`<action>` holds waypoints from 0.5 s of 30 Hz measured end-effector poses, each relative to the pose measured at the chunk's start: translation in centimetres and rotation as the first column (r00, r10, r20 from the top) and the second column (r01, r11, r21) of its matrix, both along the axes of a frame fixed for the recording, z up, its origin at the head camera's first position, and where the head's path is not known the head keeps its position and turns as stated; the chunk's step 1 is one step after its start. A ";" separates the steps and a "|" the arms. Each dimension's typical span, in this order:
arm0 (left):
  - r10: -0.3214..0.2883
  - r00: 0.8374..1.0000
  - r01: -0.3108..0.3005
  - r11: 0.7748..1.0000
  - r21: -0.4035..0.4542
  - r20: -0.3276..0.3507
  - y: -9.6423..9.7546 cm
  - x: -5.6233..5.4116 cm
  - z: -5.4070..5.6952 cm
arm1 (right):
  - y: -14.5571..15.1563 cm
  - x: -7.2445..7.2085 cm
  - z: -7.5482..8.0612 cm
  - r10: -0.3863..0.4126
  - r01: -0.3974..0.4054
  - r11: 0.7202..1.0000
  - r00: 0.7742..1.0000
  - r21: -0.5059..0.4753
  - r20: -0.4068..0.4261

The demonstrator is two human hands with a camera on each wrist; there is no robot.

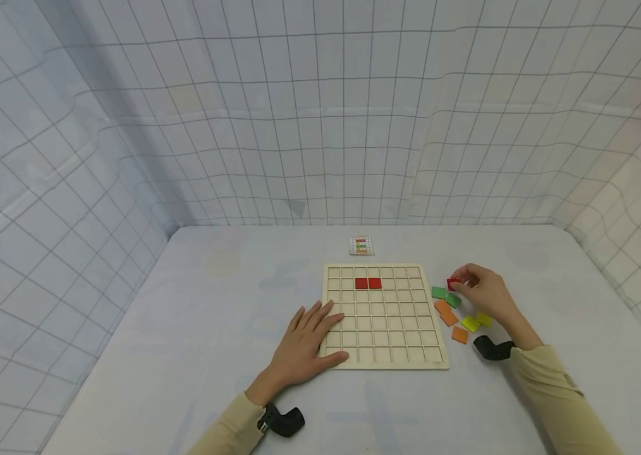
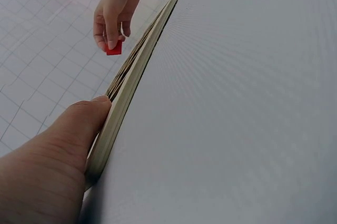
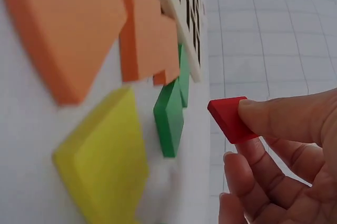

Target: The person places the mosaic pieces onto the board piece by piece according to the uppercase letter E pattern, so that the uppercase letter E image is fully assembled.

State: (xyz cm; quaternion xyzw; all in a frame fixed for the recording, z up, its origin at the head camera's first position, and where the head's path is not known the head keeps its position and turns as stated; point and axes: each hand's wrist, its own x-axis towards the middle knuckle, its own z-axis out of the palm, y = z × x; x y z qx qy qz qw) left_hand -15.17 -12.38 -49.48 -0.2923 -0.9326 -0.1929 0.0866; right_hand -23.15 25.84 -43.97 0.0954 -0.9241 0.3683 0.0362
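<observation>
A cream grid board [image 1: 391,366] lies flat on the table, with two red square tiles [image 1: 361,284] side by side in its second row from the far edge. My left hand [image 1: 303,347] rests on the board's left edge, fingers spread and fairly straight; in the left wrist view its thumb [image 2: 79,121] touches the rim. Off the board's right side, my right hand [image 1: 485,292] pinches a red tile [image 3: 231,120] between thumb and fingers. The pinched tile is raised above the table, close to two green tiles [image 3: 169,121].
Orange tiles [image 1: 459,335] and yellow tiles [image 1: 471,324] lie loose right of the board, below the green ones. Behind the board sits a small card [image 1: 361,246] printed with a coloured grid pattern. White grid-lined cloth [image 1: 320,145] hangs around the table.
</observation>
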 end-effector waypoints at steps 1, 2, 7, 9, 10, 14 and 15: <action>0.000 1.000 0.000 1.000 0.001 0.000 0.0 0.0 0.0 | -0.3 0.0 0.1 0.015 -0.016 1.000 1.000 -0.011 -0.002; -0.001 1.000 0.001 1.000 0.004 0.002 0.0 0.0 0.0 | -0.7 0.0 0.1 0.033 -0.033 0.999 0.999 -0.020 -0.005; -0.004 1.000 0.004 1.000 0.014 0.008 0.1 0.1 0.1 | -2.9 -0.3 0.3 0.104 -0.104 0.993 0.995 -0.047 0.002; -0.005 1.000 0.004 1.000 0.016 0.013 0.1 0.1 0.2 | -3.9 -0.5 0.3 0.117 -0.116 0.991 0.993 -0.061 0.012; -0.005 1.000 0.004 1.000 0.016 0.015 0.1 0.1 0.2 | -4.4 -0.7 0.3 0.121 -0.119 0.990 0.993 -0.068 0.017; -0.003 1.000 0.003 1.000 0.019 0.015 0.1 0.1 0.3 | -6.2 -1.3 0.0 0.139 -0.138 0.987 0.990 -0.086 0.006; -0.002 1.000 0.002 1.000 0.018 0.013 0.1 0.2 0.3 | -6.6 -1.5 0.0 0.145 -0.144 0.985 0.989 -0.091 0.000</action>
